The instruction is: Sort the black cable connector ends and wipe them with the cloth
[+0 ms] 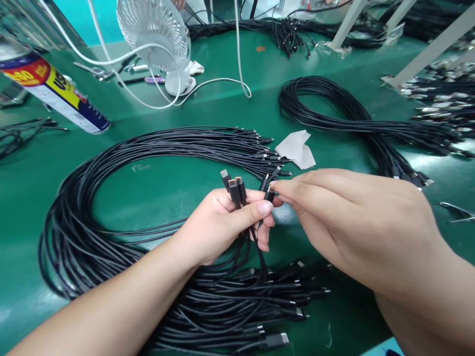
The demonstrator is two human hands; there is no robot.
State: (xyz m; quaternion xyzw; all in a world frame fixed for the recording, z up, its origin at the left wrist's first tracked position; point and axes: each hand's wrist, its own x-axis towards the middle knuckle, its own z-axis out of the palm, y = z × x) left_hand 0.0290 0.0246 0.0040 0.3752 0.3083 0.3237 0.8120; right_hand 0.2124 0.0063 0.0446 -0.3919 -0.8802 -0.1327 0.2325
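Note:
Several black USB cables (pixel 234 194) are gripped near their plugs by my left hand (pixel 226 215), with some plugs standing up above its fingers. One black plug (pixel 269 194) sits between the left thumb and forefinger. My right hand (pixel 356 222) is closed in a pinch, its fingertips right at that plug's metal tip. Whatever the pinch holds is too small or hidden to name. Below and behind the hands lies a large looped bundle of black cables (pixel 67 237), its plug ends pointing right. A crumpled white cloth or paper piece (pixel 297 149) lies just beyond the fingers.
A second cable bundle (pixel 326 94) lies at the back right, near white posts (pixel 434 44). At the back left stand a small white fan (pixel 152 34) with a trailing white cord and a tilted spray can (pixel 55 89). Metal tweezers-like tips (pixel 458 210) show at the right edge.

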